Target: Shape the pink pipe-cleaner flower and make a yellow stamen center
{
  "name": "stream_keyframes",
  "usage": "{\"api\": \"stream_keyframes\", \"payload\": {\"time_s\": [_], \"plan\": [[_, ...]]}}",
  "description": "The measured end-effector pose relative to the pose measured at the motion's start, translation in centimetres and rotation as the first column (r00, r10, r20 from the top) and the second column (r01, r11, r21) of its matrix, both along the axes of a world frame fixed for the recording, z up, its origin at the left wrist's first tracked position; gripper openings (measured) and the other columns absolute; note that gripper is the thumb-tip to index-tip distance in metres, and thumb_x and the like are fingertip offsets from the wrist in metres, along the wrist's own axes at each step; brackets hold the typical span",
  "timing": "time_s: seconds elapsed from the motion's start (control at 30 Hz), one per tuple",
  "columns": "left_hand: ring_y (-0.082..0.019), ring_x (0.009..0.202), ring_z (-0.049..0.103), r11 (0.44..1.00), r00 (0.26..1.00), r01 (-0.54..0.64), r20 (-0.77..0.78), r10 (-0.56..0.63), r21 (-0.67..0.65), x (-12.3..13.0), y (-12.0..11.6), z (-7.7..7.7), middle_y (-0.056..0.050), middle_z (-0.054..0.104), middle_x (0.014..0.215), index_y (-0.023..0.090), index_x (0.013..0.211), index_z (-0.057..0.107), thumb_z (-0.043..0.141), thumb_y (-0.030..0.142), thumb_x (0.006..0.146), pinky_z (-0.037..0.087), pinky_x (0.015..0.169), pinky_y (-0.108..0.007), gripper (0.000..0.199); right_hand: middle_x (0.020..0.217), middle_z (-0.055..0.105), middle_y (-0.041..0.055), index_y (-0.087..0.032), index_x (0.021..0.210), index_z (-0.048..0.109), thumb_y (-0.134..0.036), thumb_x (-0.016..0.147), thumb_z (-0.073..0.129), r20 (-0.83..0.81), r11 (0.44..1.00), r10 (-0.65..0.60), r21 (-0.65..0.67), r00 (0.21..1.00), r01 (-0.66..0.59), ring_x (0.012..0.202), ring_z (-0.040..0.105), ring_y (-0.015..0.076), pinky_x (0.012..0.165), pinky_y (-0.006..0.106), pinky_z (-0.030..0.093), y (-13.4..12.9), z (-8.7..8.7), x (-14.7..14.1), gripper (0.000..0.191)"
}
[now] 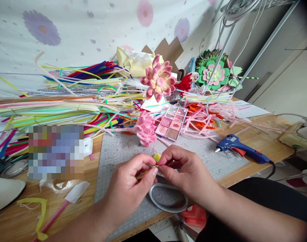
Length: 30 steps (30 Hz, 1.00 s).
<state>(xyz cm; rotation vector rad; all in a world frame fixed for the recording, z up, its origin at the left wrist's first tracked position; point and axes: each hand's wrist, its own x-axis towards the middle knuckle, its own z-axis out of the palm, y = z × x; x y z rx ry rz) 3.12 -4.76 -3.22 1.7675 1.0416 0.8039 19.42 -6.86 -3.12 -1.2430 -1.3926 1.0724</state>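
Note:
Above the front part of the grey cutting mat [105,174], my left hand [133,183] and my right hand [185,168] meet fingertip to fingertip. Both pinch a small yellow fuzzy piece [157,157], whose rounded top shows between them. More yellow shows under my left fingers; the rest is hidden. Just below the hands lies scissors' grey handle loop [168,199], its blades out of sight. A pink fuzzy flower [145,128] rests beyond the hands, beside an open makeup palette [169,126].
A blue glue gun [244,149] lies at the right. Bundles of coloured fuzzy stems [49,104] fill the back left. A larger pink flower [158,80] stands behind the palette. A pink stick [54,216] lies at the front left.

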Motion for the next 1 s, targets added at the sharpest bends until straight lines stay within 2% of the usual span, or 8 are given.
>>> {"api": "stream_keyframes", "payload": {"time_s": [0.13,0.23,0.4,0.5,0.7,1.0], "plan": [[-0.009,0.049,0.054,1.000,0.999,0.011,-0.036,-0.011,0.018,0.16,0.02,0.24,0.003,0.060,0.059,0.019,0.075,0.056,0.051,0.024,0.085,0.042,0.045,-0.017,0.012,0.071,0.058,0.0004,-0.018,0.069,0.061,-0.016,0.072,0.059,0.070,0.996,-0.023,0.084,0.997,0.017,0.063,0.056,0.0110,0.058,0.023,0.046,-0.25,0.12,-0.27,0.004],[-0.008,0.046,0.050,1.000,0.999,0.007,-0.032,-0.007,0.001,0.24,0.04,0.48,0.003,0.059,0.058,0.018,0.074,0.056,0.051,0.024,0.085,0.040,0.044,-0.017,0.014,0.071,0.060,0.0013,-0.018,0.069,0.063,-0.015,0.074,0.059,0.108,0.990,-0.030,0.142,0.994,0.015,0.064,0.057,0.0117,0.058,0.023,0.046,-0.44,0.36,-0.26,0.006],[-0.007,0.043,0.045,0.997,0.999,-0.024,0.033,0.026,-0.074,0.19,0.16,0.55,0.005,0.057,0.056,0.019,0.073,0.055,0.051,0.026,0.085,0.035,0.042,-0.017,0.015,0.079,0.065,0.0052,-0.018,0.075,0.068,-0.017,0.080,0.056,0.096,0.983,0.053,0.173,0.994,-0.069,0.076,0.061,0.0152,0.068,0.026,0.047,-0.63,0.87,0.21,0.013],[-0.007,0.044,0.045,0.992,0.999,-0.015,0.039,0.020,-0.129,0.08,0.20,0.41,0.004,0.060,0.057,0.019,0.075,0.055,0.051,0.027,0.086,0.035,0.043,-0.017,0.014,0.078,0.065,0.0048,-0.018,0.074,0.069,-0.018,0.080,0.055,0.065,0.988,0.080,0.128,0.995,-0.087,0.076,0.060,0.0152,0.068,0.027,0.046,-0.49,0.81,0.43,0.015],[-0.007,0.046,0.047,0.987,0.999,0.021,0.041,-0.015,-0.156,-0.06,0.06,0.21,0.003,0.063,0.060,0.019,0.078,0.055,0.051,0.028,0.087,0.036,0.044,-0.017,0.014,0.072,0.063,0.0002,-0.018,0.072,0.063,-0.024,0.074,0.063,-0.143,0.993,0.088,-0.068,0.986,-0.099,0.064,0.056,0.0113,0.058,0.023,0.045,0.01,0.10,0.34,0.007],[-0.007,0.045,0.047,0.982,0.997,0.036,0.070,-0.024,-0.185,0.05,-0.04,0.40,0.003,0.063,0.059,0.018,0.077,0.056,0.051,0.026,0.086,0.037,0.044,-0.017,0.013,0.067,0.058,-0.0017,-0.017,0.069,0.059,-0.022,0.068,0.067,-0.173,0.988,0.059,-0.134,0.983,-0.083,0.059,0.053,0.0094,0.055,0.021,0.042,0.07,0.13,-0.06,0.009]]}}
